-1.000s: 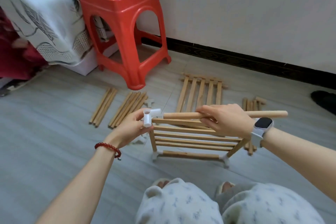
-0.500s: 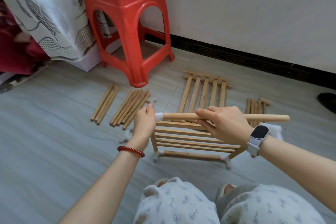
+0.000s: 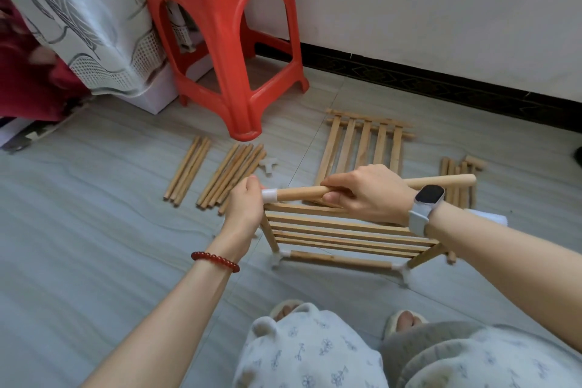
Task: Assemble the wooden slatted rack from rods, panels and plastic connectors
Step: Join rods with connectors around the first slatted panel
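Above the half-built rack (image 3: 346, 236) on the floor, the left hand (image 3: 244, 209) pinches a white plastic connector (image 3: 270, 195) while the right hand (image 3: 367, 192) wraps a thick rod (image 3: 441, 181), seemingly pushing them together.

Soft even daylight, faint shadows, wide-angle bending at edges, slight softness overall.

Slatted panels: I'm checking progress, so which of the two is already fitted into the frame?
The near slatted panel, below the right hand, held between rods and white connectors. The far panel lies loose, flat on the floor by the wall.
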`<control>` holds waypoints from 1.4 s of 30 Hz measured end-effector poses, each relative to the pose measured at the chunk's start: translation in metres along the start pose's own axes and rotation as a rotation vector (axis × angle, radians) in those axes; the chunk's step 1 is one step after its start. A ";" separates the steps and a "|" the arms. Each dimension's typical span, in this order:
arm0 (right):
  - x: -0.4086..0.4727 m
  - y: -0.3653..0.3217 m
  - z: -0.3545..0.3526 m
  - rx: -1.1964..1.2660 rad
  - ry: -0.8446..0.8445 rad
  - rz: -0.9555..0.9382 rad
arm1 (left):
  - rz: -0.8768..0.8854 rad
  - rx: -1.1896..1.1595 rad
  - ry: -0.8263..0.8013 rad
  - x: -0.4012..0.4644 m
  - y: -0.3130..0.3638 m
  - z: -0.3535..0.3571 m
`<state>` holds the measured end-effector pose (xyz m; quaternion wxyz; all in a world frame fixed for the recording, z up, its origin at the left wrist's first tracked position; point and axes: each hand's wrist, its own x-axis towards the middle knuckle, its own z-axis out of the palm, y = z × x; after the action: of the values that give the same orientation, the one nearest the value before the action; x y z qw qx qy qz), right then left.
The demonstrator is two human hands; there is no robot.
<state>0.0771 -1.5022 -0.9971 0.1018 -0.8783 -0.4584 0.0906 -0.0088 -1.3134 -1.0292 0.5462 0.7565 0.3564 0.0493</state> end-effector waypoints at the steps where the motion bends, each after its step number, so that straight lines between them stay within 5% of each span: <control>1: 0.000 0.001 -0.001 0.015 -0.011 0.005 | 0.013 0.014 0.002 -0.001 -0.001 0.001; 6: -0.025 0.007 0.002 0.032 0.022 0.045 | 0.215 0.120 -0.017 -0.011 0.001 0.005; 12: -0.113 0.063 -0.015 -0.013 0.436 0.448 | 0.813 0.843 0.063 -0.015 0.021 0.019; 18: -0.154 0.081 -0.013 0.164 -0.132 0.891 | 1.050 1.100 -0.235 -0.016 0.047 0.090; 23: -0.143 0.081 -0.004 0.145 -0.092 0.976 | 1.007 1.073 -0.377 -0.022 0.062 0.129; 31: -0.153 0.078 -0.007 -0.074 -0.100 0.740 | 1.105 1.140 -0.318 -0.027 0.048 0.131; 42: -0.182 0.100 -0.024 -0.318 -0.327 0.201 | 1.091 1.192 -0.401 -0.024 0.052 0.137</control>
<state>0.0589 -1.7105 -0.9878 -0.1227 -0.8980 -0.3878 0.1677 0.0618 -1.4442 -1.0318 0.0067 0.9799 -0.1978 -0.0256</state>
